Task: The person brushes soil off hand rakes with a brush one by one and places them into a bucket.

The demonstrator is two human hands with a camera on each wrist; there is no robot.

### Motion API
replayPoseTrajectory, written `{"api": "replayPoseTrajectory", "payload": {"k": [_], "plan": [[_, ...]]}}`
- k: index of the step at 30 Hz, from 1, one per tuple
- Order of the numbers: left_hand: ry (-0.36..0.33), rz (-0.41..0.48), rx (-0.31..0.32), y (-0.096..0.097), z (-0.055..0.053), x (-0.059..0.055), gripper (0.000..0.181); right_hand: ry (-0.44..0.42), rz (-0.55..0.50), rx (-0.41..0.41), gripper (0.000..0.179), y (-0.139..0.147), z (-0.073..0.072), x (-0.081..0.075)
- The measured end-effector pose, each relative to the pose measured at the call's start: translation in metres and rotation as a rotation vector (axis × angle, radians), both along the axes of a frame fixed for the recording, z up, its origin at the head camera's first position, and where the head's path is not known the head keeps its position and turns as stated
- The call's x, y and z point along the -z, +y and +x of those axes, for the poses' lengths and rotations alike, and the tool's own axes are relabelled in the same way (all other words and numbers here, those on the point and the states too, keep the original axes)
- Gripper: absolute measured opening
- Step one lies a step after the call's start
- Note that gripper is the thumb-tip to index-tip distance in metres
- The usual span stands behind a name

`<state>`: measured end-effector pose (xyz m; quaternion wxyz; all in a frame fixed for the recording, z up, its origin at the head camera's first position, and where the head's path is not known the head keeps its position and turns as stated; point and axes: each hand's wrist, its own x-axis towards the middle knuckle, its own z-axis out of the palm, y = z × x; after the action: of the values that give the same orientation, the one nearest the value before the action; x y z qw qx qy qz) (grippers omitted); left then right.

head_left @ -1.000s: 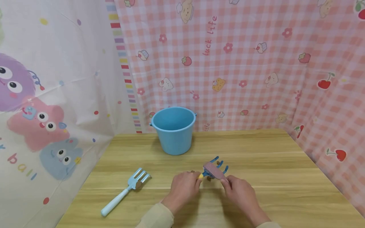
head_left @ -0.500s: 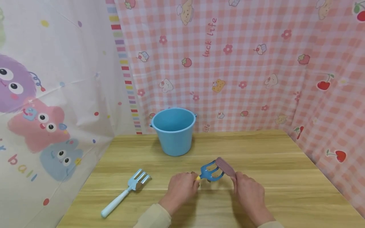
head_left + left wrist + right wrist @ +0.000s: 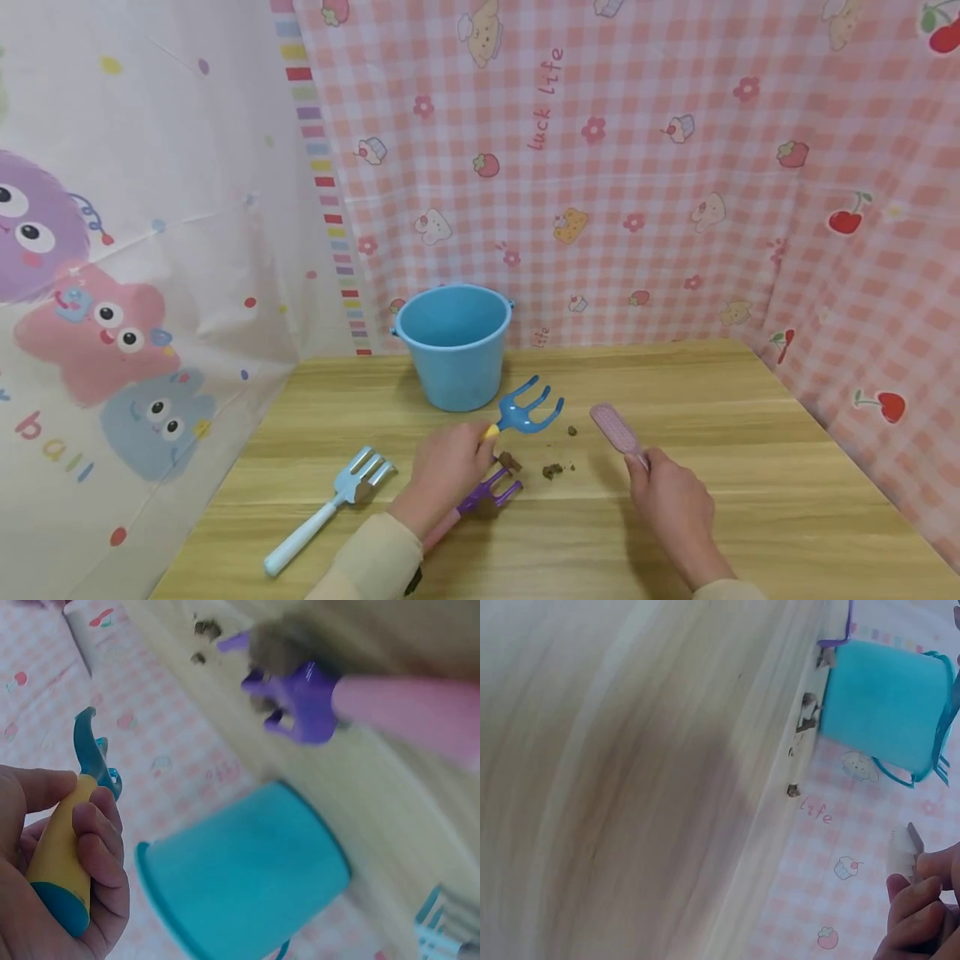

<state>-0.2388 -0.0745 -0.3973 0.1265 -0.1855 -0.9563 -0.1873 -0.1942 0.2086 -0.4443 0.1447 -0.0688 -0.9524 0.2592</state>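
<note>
My left hand grips the yellow handle of a small blue hand rake, its curved tines raised above the table near the bucket. In my right hand is a brush with a flat pinkish back; its pale bristles show in the right wrist view. Brush and rake are apart. Below my left forearm lies a purple rake with a pink handle, partly hidden, a brown clump by its tines. More brown crumbs lie on the table between the hands.
A light blue bucket stands upright at the back of the wooden table. At the left lies a pale blue garden fork with a brown clump at its tines. Printed cloths hang behind and beside the table.
The brush has slid along the blue rake's tines and come away to the right. The rake has moved up and left, toward the bucket, uncovering the brown crumbs and the purple rake.
</note>
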Motion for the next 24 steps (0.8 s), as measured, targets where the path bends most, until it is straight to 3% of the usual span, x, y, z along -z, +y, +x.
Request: {"api": "replayPoseTrajectory", "payload": {"k": [6, 11, 17, 24], "plan": [[0.089, 0.027, -0.020, -0.010, -0.010, -0.025, 0.012, -0.018, -0.086, 0.011, 0.030, -0.004, 0.003, -0.002], [0.193, 0.008, -0.064, -0.019, -0.020, -0.045, 0.035, -0.027, -0.119, 0.017, 0.029, -0.004, 0.005, -0.001], [0.175, -0.030, -0.099, -0.033, -0.036, -0.064, 0.039, -0.041, -0.132, -0.002, 0.034, -0.004, 0.006, 0.001], [0.163, -0.101, -0.155, -0.055, -0.056, -0.076, 0.036, -0.057, -0.157, -0.033, 0.039, -0.008, 0.009, 0.003]]}}
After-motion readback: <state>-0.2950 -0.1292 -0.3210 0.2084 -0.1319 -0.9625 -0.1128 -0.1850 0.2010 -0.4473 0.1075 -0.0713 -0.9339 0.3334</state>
